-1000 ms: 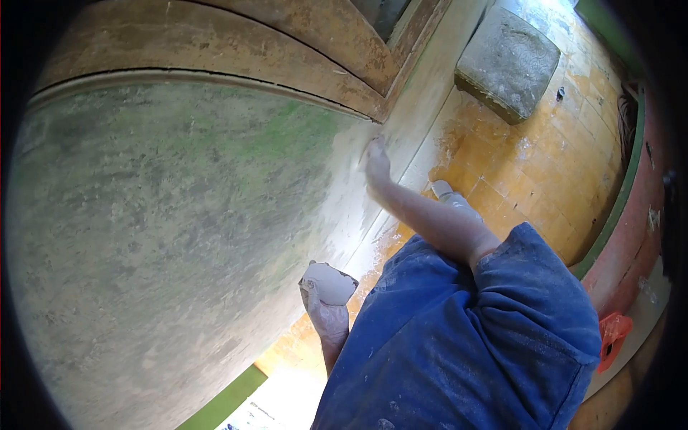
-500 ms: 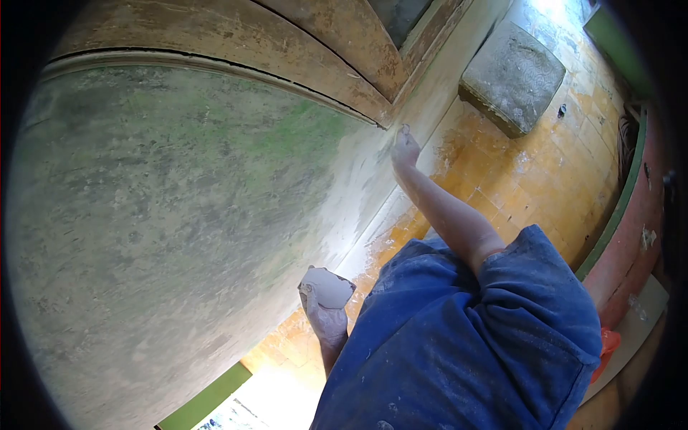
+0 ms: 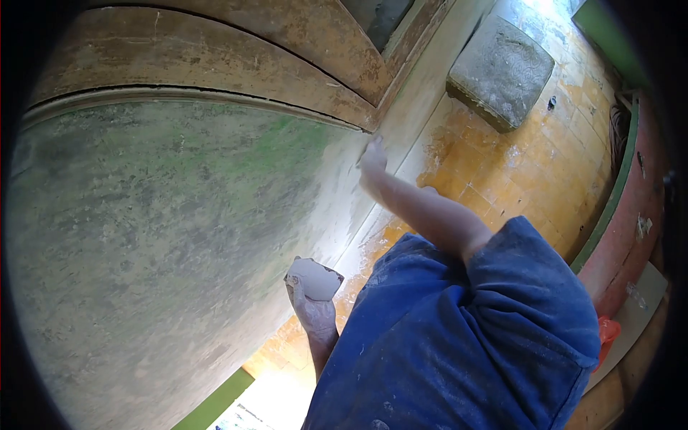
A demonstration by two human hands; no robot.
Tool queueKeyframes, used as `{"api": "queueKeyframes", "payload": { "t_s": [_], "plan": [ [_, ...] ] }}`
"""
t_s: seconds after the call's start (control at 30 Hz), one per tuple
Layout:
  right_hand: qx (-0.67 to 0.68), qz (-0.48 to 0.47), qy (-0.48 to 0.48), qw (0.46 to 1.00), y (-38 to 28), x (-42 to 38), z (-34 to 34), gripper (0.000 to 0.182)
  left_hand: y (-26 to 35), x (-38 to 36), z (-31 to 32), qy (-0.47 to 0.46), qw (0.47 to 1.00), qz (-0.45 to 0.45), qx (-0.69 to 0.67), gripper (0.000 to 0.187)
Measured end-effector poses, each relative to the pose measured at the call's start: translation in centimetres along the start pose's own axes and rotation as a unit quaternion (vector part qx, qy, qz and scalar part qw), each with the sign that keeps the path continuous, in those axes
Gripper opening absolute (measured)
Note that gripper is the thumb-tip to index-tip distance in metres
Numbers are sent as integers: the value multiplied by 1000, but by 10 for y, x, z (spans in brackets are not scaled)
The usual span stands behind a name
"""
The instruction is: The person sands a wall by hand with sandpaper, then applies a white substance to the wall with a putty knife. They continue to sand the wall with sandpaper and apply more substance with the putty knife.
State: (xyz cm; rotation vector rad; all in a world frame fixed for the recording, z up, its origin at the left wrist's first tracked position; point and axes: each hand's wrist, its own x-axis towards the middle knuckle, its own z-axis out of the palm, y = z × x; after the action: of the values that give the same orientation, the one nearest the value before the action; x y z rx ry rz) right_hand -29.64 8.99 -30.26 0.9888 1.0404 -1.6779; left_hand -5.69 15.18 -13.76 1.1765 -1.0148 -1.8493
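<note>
Fingers (image 3: 292, 284) of left hand (image 3: 314, 312): closed round one edge of a flat, angular palette loaded with pale grey paste (image 3: 317, 278), thumb over the near face. Firm grasp, held just off the wall. Right hand (image 3: 374, 152): arm stretched out, fingers bunched at the wall just below the wood corner. Blurred, so can't tell how tight they are or whether a tool is in them.

Rest, big to small:
- Mottled grey-green wall (image 3: 158, 208), whitish smooth band along its edge by the floor. Right hand is over the pale part.
- Dusty blue cloth garment (image 3: 459, 330) on the person, between the two arms.
- Worn orange-yellow tiled floor (image 3: 534, 168), white smears on it.
- Scuffed brown wooden framing (image 3: 215, 61), borders the wall, its corner near the right hand.
- Faded pink curved panel with green rim (image 3: 620, 233), far side of the floor.
- Grey patterned square block (image 3: 505, 68) on the floor, near the wall, beyond the right hand.
- Bright orange-red plastic item (image 3: 607, 337), beside the garment, partly hidden.
</note>
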Motion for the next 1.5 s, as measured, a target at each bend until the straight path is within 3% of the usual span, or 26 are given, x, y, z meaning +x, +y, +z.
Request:
{"api": "queueKeyframes", "payload": {
  "t_s": [0.07,0.1,0.27,0.33,0.4,0.53,0.6,0.7,0.77,0.9,0.97,1.03,1.1,1.17,1.27,1.37,1.4,1.43,1.5],
  "plan": [
    [-52,-141,-77,986,41,-7,-9,51,-5,0,-11,43,999,-6,-3,41],
    [-4,-145,-71,987,51,7,-11,51,-5,-2,-14,45,999,-7,-5,41],
    [-40,-116,1,993,13,54,-7,48,2,-7,-16,13,1000,-19,-7,39],
    [-89,-236,-3,968,31,50,-13,46,1,-3,-32,8,1000,-15,-7,39],
    [-160,-407,-24,899,67,37,-26,45,3,-7,-51,13,1000,-16,-7,39],
    [-168,-523,-51,834,54,48,-33,43,14,-10,-68,-16,1000,-16,6,41],
    [-133,-531,-41,836,39,56,-27,43,19,-13,-82,-28,999,-18,11,42],
    [-119,-556,-19,823,76,49,-15,43,17,-17,-109,-10,1000,2,24,44],
    [-168,-550,-24,818,95,34,-23,42,12,-18,-124,-13,999,-33,10,47],
    [-129,-590,-38,796,69,74,-24,42,11,-21,-144,-68,993,-78,49,49],
    [-65,-573,-26,816,44,99,-21,43,4,-17,-165,-57,993,-76,63,48],
    [-52,-603,-19,796,70,91,-16,43,-6,-10,-185,-57,993,-81,64,45],
    [-44,-626,-13,778,111,72,-21,43,-11,-9,-185,-63,989,-107,74,45],
    [-96,-590,-61,799,141,59,-29,40,-15,-10,-181,-58,986,-131,88,44],
    [-64,-624,-42,778,109,106,-26,47,-22,-3,-188,-76,982,-143,99,43],
    [-34,-613,-5,790,70,112,-20,51,-32,5,-189,-94,979,-152,101,43],
    [-35,-611,3,791,77,105,-21,51,-39,9,-190,-95,977,-159,104,43],
    [47,-579,-79,810,95,91,-22,51,-47,11,-190,-80,977,-156,120,42],
    [-32,-605,-73,792,114,92,-39,50,-58,15,-184,-61,976,-157,138,41]
  ]
}}
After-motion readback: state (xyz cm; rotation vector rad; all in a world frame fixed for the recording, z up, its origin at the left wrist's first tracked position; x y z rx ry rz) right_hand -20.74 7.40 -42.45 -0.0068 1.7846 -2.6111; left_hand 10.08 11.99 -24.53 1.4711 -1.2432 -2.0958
